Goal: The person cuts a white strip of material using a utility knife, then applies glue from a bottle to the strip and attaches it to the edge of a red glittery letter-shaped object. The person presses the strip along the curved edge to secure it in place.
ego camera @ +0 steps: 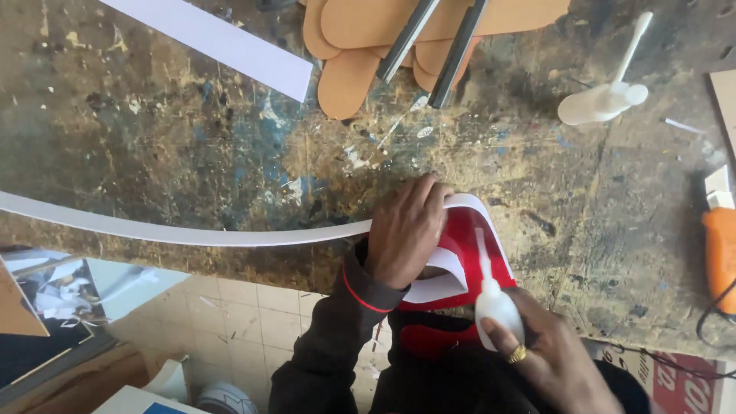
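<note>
- So, the workbench (192, 146) is scarred, paint-flecked wood, with pale tiled floor (253, 322) below its edge.
- Long white strip (153, 228) curves in from the left toward the red shape (491, 264).
- Left hand (405, 230) presses flat, fingers curled over the strip's end on the red piece.
- Right hand (548, 356) grips a small white glue bottle (494, 303), nozzle on the red.
- Tan cutouts (368, 46), another white bottle (606, 100) and an orange tool (721, 257) lie well apart.

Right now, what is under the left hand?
Under the left hand lies a red shape, with a white strip bent around its edge and a white piece on it. The part beneath the palm is covered.
</note>
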